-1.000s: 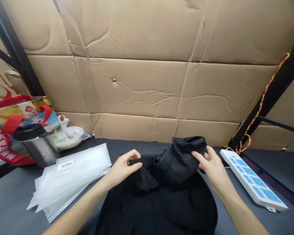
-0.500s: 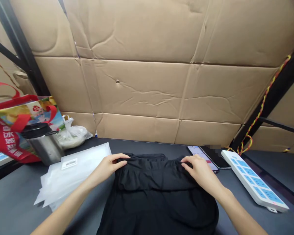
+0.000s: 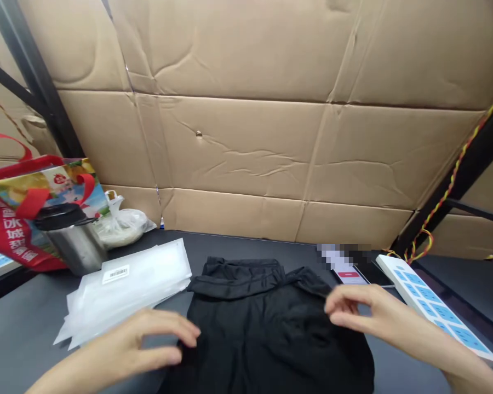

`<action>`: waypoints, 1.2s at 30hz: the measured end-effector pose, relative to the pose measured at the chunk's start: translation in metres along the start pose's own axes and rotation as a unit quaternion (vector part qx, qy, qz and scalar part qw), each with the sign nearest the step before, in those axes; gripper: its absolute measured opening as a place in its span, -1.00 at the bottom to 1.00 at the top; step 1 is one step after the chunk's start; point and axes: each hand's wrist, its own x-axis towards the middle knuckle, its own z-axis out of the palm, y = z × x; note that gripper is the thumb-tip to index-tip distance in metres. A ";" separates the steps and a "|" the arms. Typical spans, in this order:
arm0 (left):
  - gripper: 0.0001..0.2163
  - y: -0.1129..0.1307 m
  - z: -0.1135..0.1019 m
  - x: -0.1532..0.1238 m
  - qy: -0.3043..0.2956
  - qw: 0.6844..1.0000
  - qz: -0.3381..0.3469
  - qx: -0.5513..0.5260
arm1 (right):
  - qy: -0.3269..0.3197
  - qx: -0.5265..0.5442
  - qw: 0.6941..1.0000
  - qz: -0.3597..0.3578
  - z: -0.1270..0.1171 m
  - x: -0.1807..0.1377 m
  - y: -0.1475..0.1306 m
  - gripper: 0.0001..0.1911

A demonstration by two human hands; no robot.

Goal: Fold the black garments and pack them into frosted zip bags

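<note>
Both your hands are hovering with fingers loose and open, gripping nothing: your left hand point(image 3: 148, 339) at the 9 o'clock edge of the black garment point(image 3: 267, 328), your right hand point(image 3: 365, 314) at its 3 o'clock edge. The garment is lying flat on the counter point(image 3: 16, 328), with clear plastic bags point(image 3: 135, 279) at its 10 o'clock.

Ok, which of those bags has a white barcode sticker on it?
The top flat clear plastic bag of the stack beside the left hand; the knotted clear bag and the red printed tote show none.
</note>
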 end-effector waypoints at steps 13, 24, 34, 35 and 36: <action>-0.68 -0.029 0.025 0.108 0.215 0.973 -0.035 0.076 | 0.202 -0.109 0.973 -0.007 0.033 0.114 -0.013 -0.76; -0.54 -0.020 0.080 0.108 0.034 0.983 0.083 0.160 | 0.121 -0.214 0.969 -0.014 0.079 0.059 0.047 -0.41; -0.65 -0.029 0.074 0.116 0.143 0.986 0.046 0.065 | 0.196 -0.043 0.980 -0.001 0.051 0.078 0.062 -0.50; -0.65 -0.031 0.072 0.116 0.182 0.981 0.036 0.061 | 0.225 -0.023 0.974 0.015 0.047 0.078 0.067 -0.52; -0.65 -0.035 0.071 0.117 0.216 0.974 0.024 0.061 | 0.244 -0.008 0.969 0.032 0.042 0.077 0.071 -0.54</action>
